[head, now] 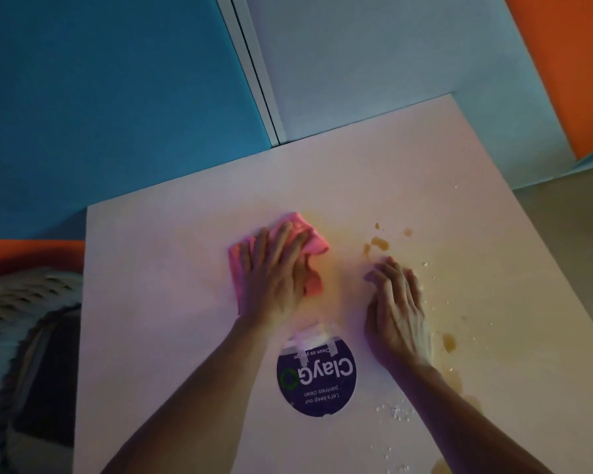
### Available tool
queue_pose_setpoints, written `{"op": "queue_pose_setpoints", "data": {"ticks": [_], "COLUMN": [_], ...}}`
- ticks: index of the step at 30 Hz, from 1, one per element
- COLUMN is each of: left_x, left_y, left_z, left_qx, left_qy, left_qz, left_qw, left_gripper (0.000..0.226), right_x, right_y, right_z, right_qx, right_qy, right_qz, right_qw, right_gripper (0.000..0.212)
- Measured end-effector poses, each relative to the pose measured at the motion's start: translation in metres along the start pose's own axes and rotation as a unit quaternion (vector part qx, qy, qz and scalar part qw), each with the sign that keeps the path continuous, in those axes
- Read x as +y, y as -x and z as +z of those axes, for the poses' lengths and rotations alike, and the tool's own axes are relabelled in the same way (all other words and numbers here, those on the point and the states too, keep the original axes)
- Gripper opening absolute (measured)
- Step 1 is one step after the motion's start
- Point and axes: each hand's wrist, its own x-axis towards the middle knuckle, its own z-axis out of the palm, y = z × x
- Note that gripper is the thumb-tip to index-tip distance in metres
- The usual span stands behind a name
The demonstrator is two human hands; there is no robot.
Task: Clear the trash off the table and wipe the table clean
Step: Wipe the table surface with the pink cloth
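Note:
A crumpled pink cloth [314, 246] lies on the white table [158, 302], left of the middle. My left hand [276, 278] presses flat on the cloth with straight, spread fingers. My right hand [396, 309] rests on the bare tabletop to the right of it, fingers slightly bent and holding nothing. Brownish liquid spots [379, 242] sit just beyond my right hand. More brown stains [449, 342] and small white crumbs [399, 410] lie along the right side of the table.
A round dark blue sticker [317, 381] with white lettering is stuck on the table between my forearms. A woven seat [18, 323] stands at the left below the table edge. Blue, pale and orange wall panels rise behind the table.

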Motion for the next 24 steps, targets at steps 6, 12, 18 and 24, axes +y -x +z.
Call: {"op": "queue_pose_setpoints", "data": {"ticks": [6,12,18,24], "left_x": [0.078,0.074,-0.011,-0.016], "left_y": [-0.027,-0.017,0.012,0.021], "left_z": [0.006,-0.012,0.015,0.025], "left_qx": [0.000,0.045,0.089,0.051], "left_qy": [0.082,0.204,0.147,0.110], "left_qz": [-0.149,-0.047,-0.219,-0.226], "left_qw": [0.985,0.977,0.960,0.967], "left_gripper": [0.052,0.055,0.050,0.051], "right_x": [0.003,0.005,0.003,-0.007], "right_y": [-0.002,-0.001,-0.001,-0.005], "right_z": [0.001,0.001,-0.002,-0.001], "right_qx": [0.000,0.001,-0.009,0.057], "right_qy": [-0.004,-0.002,-0.001,-0.096], "right_qz": [0.009,0.012,0.007,0.039], "right_qw": [1.000,1.000,1.000,0.993], "right_gripper": [0.046,0.047,0.050,0.044]}}
